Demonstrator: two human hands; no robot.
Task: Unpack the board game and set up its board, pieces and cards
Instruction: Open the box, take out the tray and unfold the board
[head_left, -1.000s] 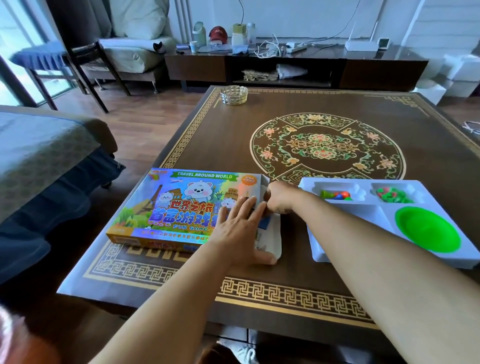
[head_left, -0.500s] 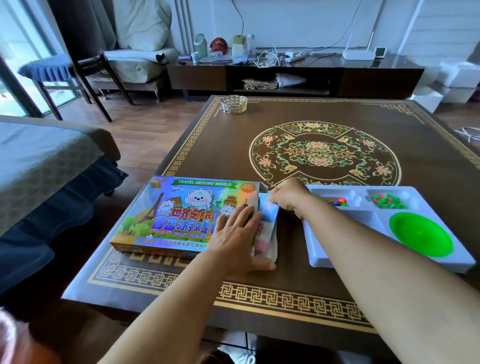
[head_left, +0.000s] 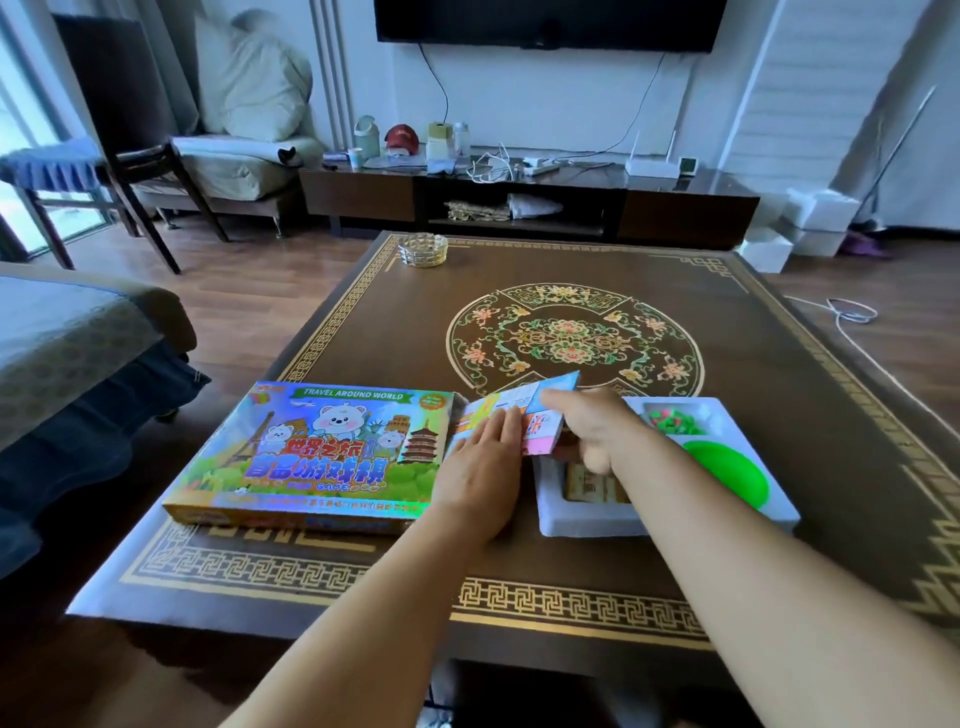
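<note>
The colourful game box (head_left: 317, 457), printed "TRAVEL AROUND WORLD", lies flat at the table's near left. A folded game board (head_left: 524, 415) sticks out at the box's right side, its upper flap raised. My left hand (head_left: 483, 470) lies flat with straight fingers on the board's lower part. My right hand (head_left: 589, 428) grips the raised flap at its right edge. Just right of them sits the white plastic tray (head_left: 587, 517), holding green pieces (head_left: 675, 420), a green bowl (head_left: 727, 470) and tan cards (head_left: 592, 486) partly hidden under my right forearm.
The brown patterned table (head_left: 571, 332) stretches away behind the box. A glass ashtray (head_left: 422, 249) stands at its far left edge. A sofa (head_left: 62, 343) is close on the left, a TV cabinet (head_left: 519, 197) beyond, and a white cable (head_left: 852, 314) lies on the floor right.
My right hand has lifted the board's flap up and to the right, over the tray. My left hand stays pressed on the board. The camera has tilted upward.
</note>
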